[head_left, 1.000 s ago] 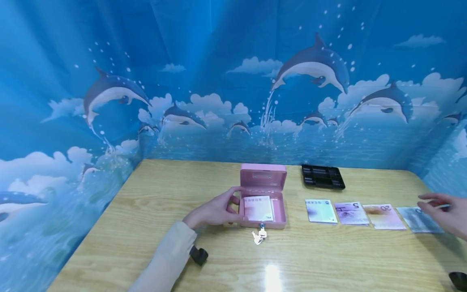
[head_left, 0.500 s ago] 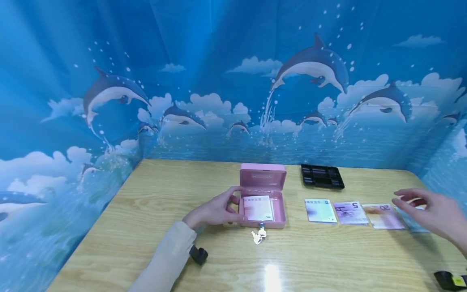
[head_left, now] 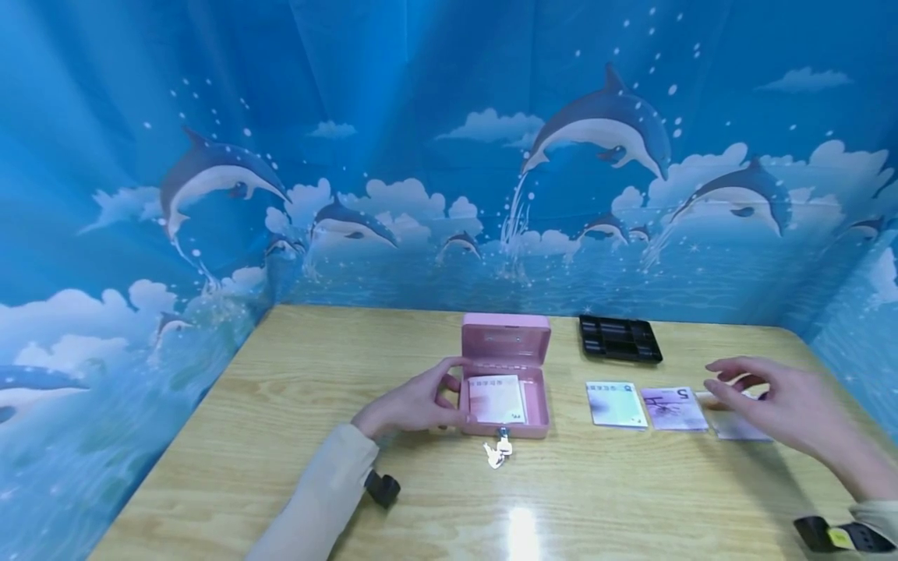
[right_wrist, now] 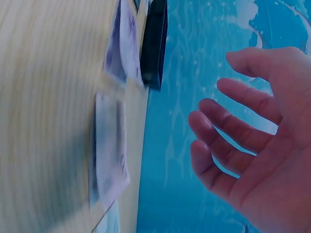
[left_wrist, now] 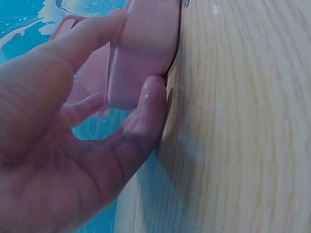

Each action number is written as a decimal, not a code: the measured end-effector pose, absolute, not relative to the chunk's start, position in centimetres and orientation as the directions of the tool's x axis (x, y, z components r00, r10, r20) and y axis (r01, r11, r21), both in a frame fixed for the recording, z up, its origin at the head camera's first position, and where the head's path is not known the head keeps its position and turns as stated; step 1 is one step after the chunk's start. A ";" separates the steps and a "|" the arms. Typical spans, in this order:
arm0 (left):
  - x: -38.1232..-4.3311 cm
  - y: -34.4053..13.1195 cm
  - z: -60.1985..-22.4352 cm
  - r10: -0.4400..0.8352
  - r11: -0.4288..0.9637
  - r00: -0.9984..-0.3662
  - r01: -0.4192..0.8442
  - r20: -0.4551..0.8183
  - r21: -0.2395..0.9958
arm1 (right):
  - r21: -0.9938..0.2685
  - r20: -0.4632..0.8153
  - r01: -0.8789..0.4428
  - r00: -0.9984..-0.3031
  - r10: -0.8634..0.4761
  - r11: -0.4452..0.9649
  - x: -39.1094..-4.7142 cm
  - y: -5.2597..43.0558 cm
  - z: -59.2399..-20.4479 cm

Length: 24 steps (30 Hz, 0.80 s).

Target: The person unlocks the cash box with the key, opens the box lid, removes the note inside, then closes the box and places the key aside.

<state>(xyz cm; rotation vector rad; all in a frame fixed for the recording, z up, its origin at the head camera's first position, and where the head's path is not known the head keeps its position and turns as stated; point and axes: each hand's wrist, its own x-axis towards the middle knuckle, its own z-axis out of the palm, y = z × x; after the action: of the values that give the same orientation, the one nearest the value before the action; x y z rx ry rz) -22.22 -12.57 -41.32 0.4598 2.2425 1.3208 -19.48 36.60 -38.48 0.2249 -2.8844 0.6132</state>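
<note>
My left hand (head_left: 414, 401) grips the left end of an open pink cash box (head_left: 539, 401), its thumb and fingers on the box wall in the left wrist view. Inside lies a pinkish banknote (head_left: 496, 400), towards the left. Keys (head_left: 498, 452) hang from the lock at the front. On the right, my right hand (head_left: 779, 397) hovers with relaxed, empty fingers above a 20 banknote (head_left: 744, 428), partly covering it. Left of it lie a purple 5 banknote (head_left: 676, 411) and a pale blue banknote (head_left: 617, 405). A bluish note (right_wrist: 111, 218) shows at the bottom of the right wrist view.
A black compartment tray (head_left: 620, 340) lies at the back, right of the cash box. Behind the wooden table (head_left: 316, 351) hangs a blue dolphin-print curtain (head_left: 421, 156). Black wrist cameras sit on both forearms.
My right hand has moved left in the head view, from over the bluish note at the far right to over the 20 banknote. My left hand and the box stay in place.
</note>
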 end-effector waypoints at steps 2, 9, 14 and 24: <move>-22.2 -12.6 -41.3 0.513 0.479 -0.822 0.036 -0.247 0.877 | -0.403 0.218 -0.205 -0.968 -0.124 0.892 -19.4 36.0 -38.3; -22.2 -12.5 -41.2 0.506 0.488 -0.825 0.034 -0.251 0.872 | -0.447 0.214 -0.237 -0.965 -0.155 0.863 -19.3 33.3 -38.1; -22.2 -12.4 -41.2 0.497 0.491 -0.828 0.022 -0.259 0.871 | -0.465 0.176 -0.241 -0.968 -0.178 0.852 -19.6 31.6 -37.8; -22.3 -12.4 -41.2 0.496 0.493 -0.827 0.019 -0.263 0.870 | -0.545 0.184 -0.314 -0.949 -0.255 0.778 -19.8 28.9 -37.8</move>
<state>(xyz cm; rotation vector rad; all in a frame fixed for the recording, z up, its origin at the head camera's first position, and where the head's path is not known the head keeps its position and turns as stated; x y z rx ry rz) -22.26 -12.43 -41.16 0.4238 2.2537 1.3039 -19.81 28.93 -37.85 0.4601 -2.8674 0.9052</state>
